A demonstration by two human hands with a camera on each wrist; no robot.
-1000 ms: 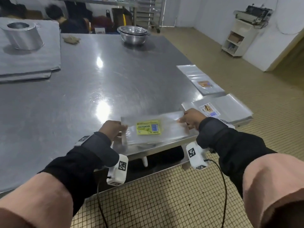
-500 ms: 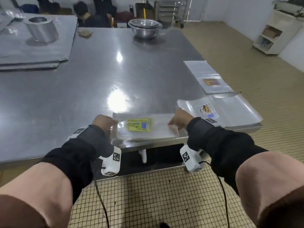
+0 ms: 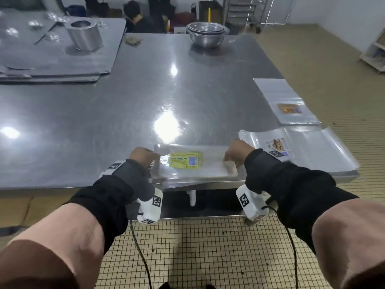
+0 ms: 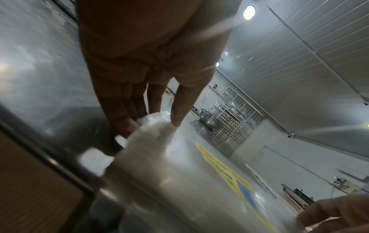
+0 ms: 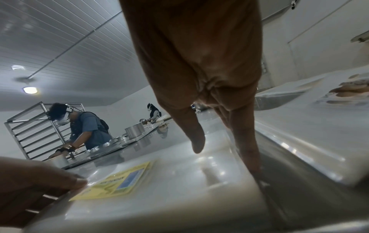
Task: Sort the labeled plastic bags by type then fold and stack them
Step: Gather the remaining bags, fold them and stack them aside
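Commercial kitchen: steel table (image 3: 104, 122), mixing bowls (image 3: 207, 34), tray rack (image 5: 38, 129).

- Stacked steel mixing bowls (image 3: 206, 34) at the table's (image 3: 104, 113) far edge
- Metal cylinder (image 3: 85, 34) on grey sheets (image 3: 54, 59), far left
- Tray rack (image 5: 38, 127) behind another worker (image 5: 83, 126)
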